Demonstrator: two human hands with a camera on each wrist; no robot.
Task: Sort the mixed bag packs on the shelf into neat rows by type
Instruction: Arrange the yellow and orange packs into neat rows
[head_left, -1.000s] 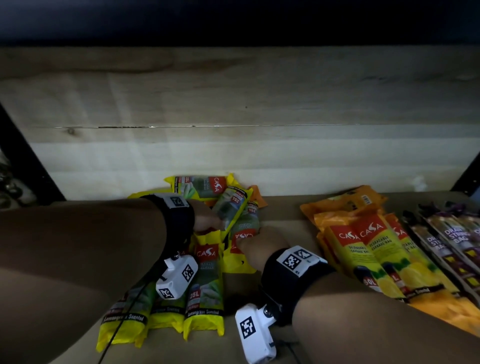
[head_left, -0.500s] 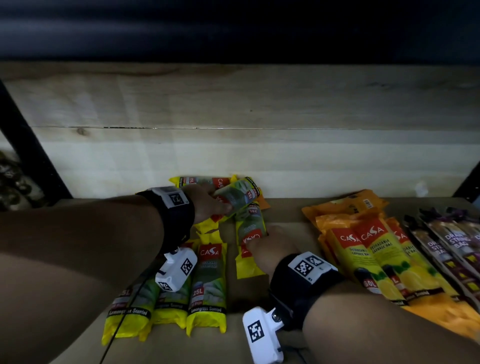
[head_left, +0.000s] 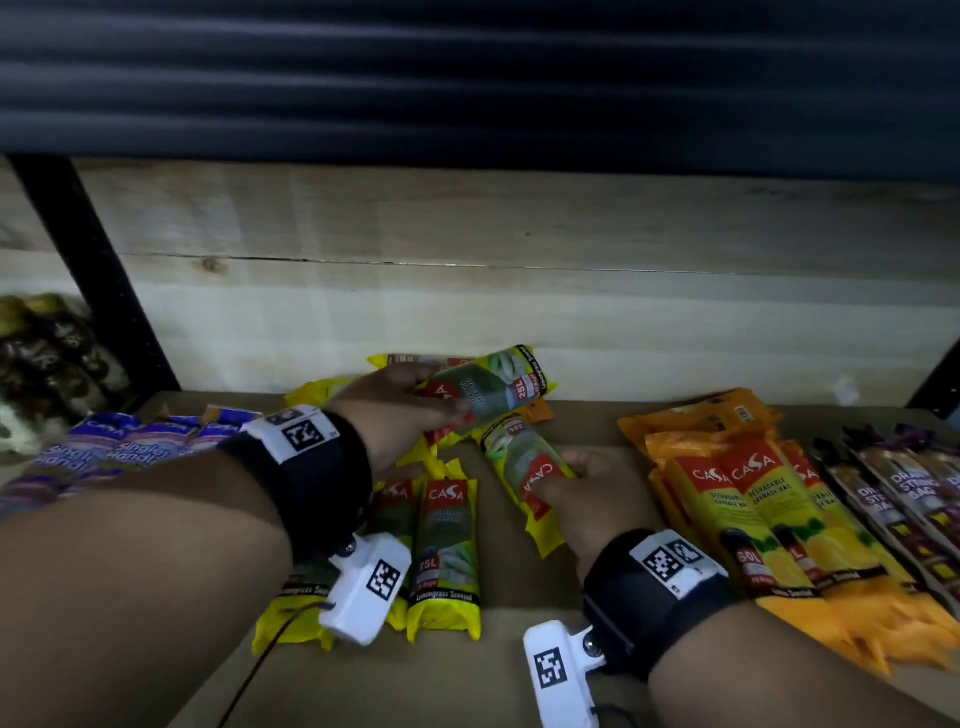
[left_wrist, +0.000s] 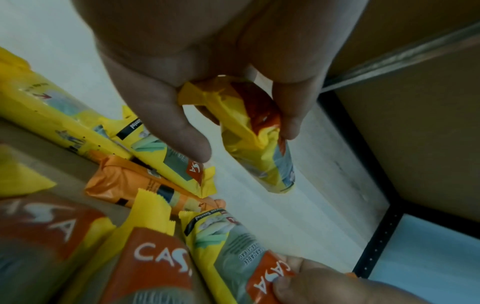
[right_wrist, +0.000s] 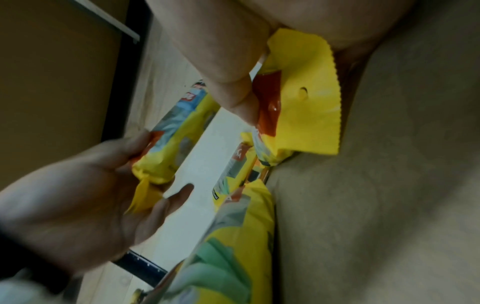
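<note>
Presently catalogued, by size: shelf (head_left: 519, 649), on which a started row of yellow packs (head_left: 447, 551) is laid between the wrists, long axes front-to-back. Left hand (head_left: 395, 410): one lifted yellow pack (head_left: 483, 389) is gripped, held crosswise, to be turned. Right hand (head_left: 576, 488): a slanted yellow pack (head_left: 519, 467) is pinched at its near end.

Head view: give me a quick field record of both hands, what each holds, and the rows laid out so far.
left hand: grips a yellow 25L pack, lifted off the shelf
right hand: pinches the red end of a second yellow pack, lying askew on the shelf
yellow row: packs side by side at front
orange packs: grouped on the right
dark drawstring packs: far right
purple packs: far left
stray: one orange pack among the yellows at the back
</note>
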